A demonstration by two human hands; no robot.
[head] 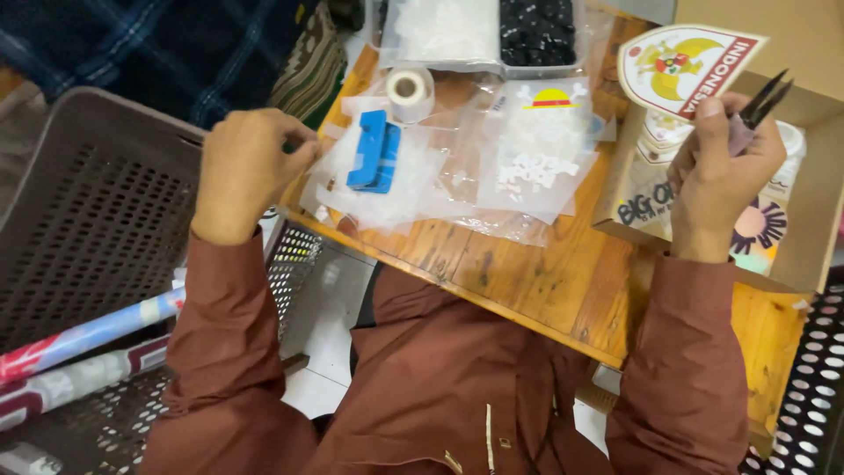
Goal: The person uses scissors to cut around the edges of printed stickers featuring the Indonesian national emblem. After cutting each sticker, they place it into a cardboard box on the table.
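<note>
The right hand (721, 167) grips a shield-shaped sticker (681, 66) and black tweezers (763, 101); the left hand (242, 167) pinches at a clear bag (413, 171) on the worktop (536, 273); steady, light pinching seems wise.

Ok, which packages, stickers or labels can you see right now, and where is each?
Shield sticker: held by right hand, white, red border, gold emblem.
Clear bag: table centre, white skull with yellow hat.
Blue piece in bag: beside left hand.
Cardboard box: right, holding stickers.
</note>
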